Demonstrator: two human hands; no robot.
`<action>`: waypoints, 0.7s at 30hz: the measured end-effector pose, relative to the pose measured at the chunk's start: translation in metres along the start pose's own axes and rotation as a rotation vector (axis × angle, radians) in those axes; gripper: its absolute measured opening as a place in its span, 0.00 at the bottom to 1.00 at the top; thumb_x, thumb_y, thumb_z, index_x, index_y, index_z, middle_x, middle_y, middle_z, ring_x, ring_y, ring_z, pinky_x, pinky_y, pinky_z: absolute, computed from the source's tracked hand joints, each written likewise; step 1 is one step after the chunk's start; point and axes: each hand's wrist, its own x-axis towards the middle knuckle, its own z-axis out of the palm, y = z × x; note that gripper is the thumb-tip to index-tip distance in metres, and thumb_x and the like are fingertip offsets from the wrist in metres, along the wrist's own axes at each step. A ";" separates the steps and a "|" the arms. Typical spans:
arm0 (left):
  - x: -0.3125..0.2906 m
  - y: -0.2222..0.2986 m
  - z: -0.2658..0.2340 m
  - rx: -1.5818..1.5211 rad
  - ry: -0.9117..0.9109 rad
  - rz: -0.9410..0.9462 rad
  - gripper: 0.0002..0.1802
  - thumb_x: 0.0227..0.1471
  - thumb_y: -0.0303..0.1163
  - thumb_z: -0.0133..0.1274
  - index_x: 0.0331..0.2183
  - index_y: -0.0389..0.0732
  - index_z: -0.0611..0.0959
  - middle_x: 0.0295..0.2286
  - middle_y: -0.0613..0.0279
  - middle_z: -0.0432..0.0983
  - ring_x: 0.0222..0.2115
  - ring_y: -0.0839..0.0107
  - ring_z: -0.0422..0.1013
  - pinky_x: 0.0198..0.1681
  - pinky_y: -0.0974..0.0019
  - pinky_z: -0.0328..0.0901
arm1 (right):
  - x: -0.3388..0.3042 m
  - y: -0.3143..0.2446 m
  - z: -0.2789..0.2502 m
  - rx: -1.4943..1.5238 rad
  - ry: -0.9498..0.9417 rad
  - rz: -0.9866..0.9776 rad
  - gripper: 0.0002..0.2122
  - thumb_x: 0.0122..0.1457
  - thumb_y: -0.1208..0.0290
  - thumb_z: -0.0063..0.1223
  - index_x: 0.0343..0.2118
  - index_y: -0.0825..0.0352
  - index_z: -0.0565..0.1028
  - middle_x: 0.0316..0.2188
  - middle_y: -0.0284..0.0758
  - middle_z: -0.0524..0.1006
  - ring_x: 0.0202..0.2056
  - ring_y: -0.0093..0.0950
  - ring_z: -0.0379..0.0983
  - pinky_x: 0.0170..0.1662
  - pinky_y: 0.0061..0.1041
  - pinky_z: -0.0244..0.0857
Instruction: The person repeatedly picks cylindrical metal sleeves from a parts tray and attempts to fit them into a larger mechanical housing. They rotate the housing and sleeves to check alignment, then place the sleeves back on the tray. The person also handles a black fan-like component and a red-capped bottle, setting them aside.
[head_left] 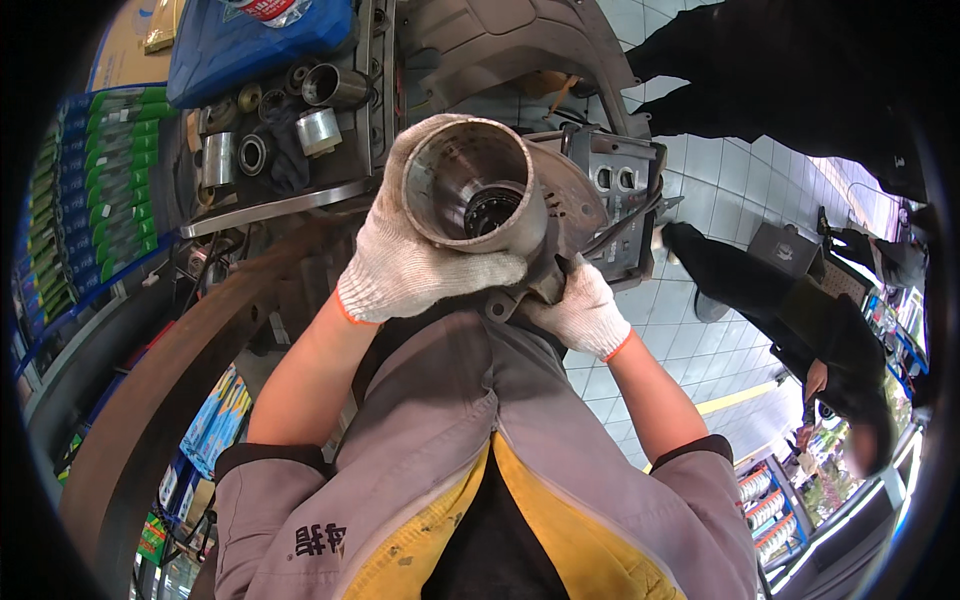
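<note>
A wide steel cylinder [520, 232], with its mouth turned up toward me, is in front of my lap. Down inside it shows a dark ring with what look like splines or rollers. My left hand [405, 255], in a white knit glove, is wrapped round its left side and underside. Behind the cylinder sits a brown metal plate [572, 185] with small holes. My right hand [583, 308], also gloved, is closed on a dark metal arm [548, 275] at the lower right of the cylinder. Whether the cylinder is fixed to these parts is hidden.
A metal-edged bench [290, 200] at the upper left carries several sleeves, bearing rings and a blue case [250, 50]. Beyond my hands lies a grey plastic liner [500, 40]. A black-and-grey unit [625, 185] stands at right. A person in dark clothes [800, 310] is farther right.
</note>
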 end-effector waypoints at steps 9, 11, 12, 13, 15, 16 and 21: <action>-0.010 -0.004 0.012 -0.002 -0.005 -0.061 0.64 0.31 0.26 0.83 0.66 0.40 0.62 0.58 0.57 0.72 0.60 0.65 0.71 0.66 0.57 0.66 | -0.011 0.004 -0.002 0.086 0.028 -0.131 0.35 0.53 0.61 0.70 0.61 0.69 0.67 0.53 0.50 0.79 0.55 0.47 0.78 0.58 0.39 0.72; -0.011 -0.003 0.012 0.085 -0.026 -0.047 0.64 0.31 0.26 0.83 0.66 0.40 0.62 0.59 0.57 0.72 0.60 0.66 0.70 0.66 0.57 0.65 | -0.012 0.002 -0.005 0.084 0.012 -0.163 0.37 0.54 0.59 0.70 0.63 0.69 0.65 0.55 0.50 0.78 0.56 0.48 0.77 0.59 0.41 0.71; -0.011 -0.003 0.012 0.129 -0.040 -0.033 0.64 0.32 0.26 0.83 0.67 0.40 0.61 0.59 0.57 0.72 0.61 0.66 0.70 0.66 0.57 0.65 | -0.014 0.001 -0.006 0.097 0.019 -0.170 0.37 0.54 0.58 0.70 0.63 0.69 0.65 0.55 0.51 0.77 0.56 0.48 0.76 0.59 0.41 0.71; -0.011 -0.003 0.012 0.108 -0.040 -0.037 0.64 0.32 0.26 0.83 0.67 0.40 0.61 0.59 0.57 0.72 0.61 0.66 0.70 0.66 0.57 0.65 | -0.015 -0.001 -0.008 0.104 0.019 -0.174 0.38 0.53 0.58 0.70 0.63 0.69 0.65 0.56 0.51 0.77 0.57 0.48 0.76 0.59 0.41 0.71; -0.011 -0.003 0.012 0.077 -0.048 -0.047 0.65 0.32 0.26 0.83 0.67 0.40 0.61 0.59 0.56 0.72 0.61 0.66 0.70 0.66 0.57 0.66 | -0.019 -0.002 -0.010 0.075 0.019 -0.107 0.35 0.53 0.63 0.69 0.62 0.70 0.67 0.55 0.48 0.78 0.56 0.43 0.77 0.61 0.37 0.70; -0.011 -0.002 0.012 0.082 -0.048 -0.041 0.65 0.32 0.26 0.83 0.67 0.40 0.61 0.59 0.56 0.72 0.61 0.66 0.70 0.66 0.57 0.66 | -0.020 -0.003 -0.011 0.055 0.036 -0.114 0.34 0.53 0.66 0.69 0.62 0.70 0.68 0.55 0.47 0.79 0.56 0.41 0.77 0.61 0.36 0.70; -0.014 0.001 0.012 0.095 -0.071 -0.068 0.65 0.32 0.26 0.82 0.67 0.40 0.61 0.59 0.57 0.72 0.60 0.65 0.71 0.66 0.56 0.66 | -0.018 -0.001 -0.008 0.121 -0.011 -0.101 0.37 0.53 0.64 0.70 0.64 0.69 0.65 0.57 0.46 0.77 0.59 0.41 0.75 0.63 0.36 0.68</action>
